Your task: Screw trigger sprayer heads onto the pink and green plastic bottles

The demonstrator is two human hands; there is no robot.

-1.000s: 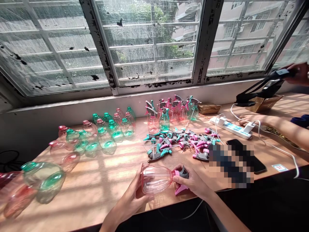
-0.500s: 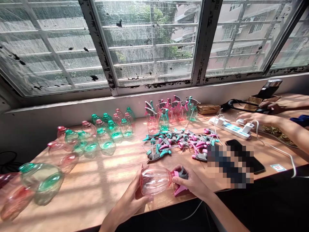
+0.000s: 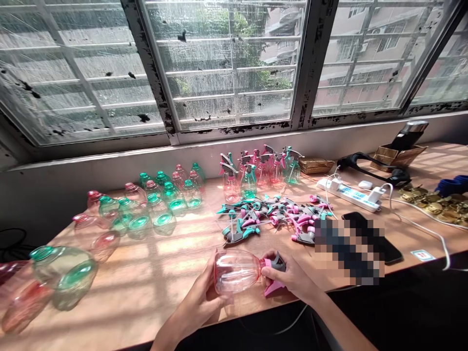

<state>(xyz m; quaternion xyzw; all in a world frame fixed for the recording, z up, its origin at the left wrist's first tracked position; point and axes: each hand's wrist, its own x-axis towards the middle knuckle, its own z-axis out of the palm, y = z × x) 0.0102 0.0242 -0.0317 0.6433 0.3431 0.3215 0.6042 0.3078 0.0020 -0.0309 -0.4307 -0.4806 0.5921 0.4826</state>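
Observation:
A clear pink spray bottle (image 3: 237, 272) lies on its side in the air near the table's front edge, its neck toward the right. My left hand (image 3: 204, 297) is closed round its base end. At the neck, my right hand (image 3: 283, 273) grips a pink and grey spray head (image 3: 274, 288), which sits against the bottle's mouth; whether its thread is fully seated I cannot tell. Just beyond my hands lies a heap of loose spray heads (image 3: 252, 214) in pink, teal and grey.
Headless green and pink bottles (image 3: 163, 217) stand at the left. Bottles with spray heads (image 3: 248, 183) stand by the wall. To the right are a power strip (image 3: 349, 195), a black phone (image 3: 373, 236), a black head strap (image 3: 380, 168) and gold-coloured metal pieces (image 3: 431, 204).
Another person's hands at the far right have gone from view, leaving the black strap on the table. My hands and the bottle have hardly moved.

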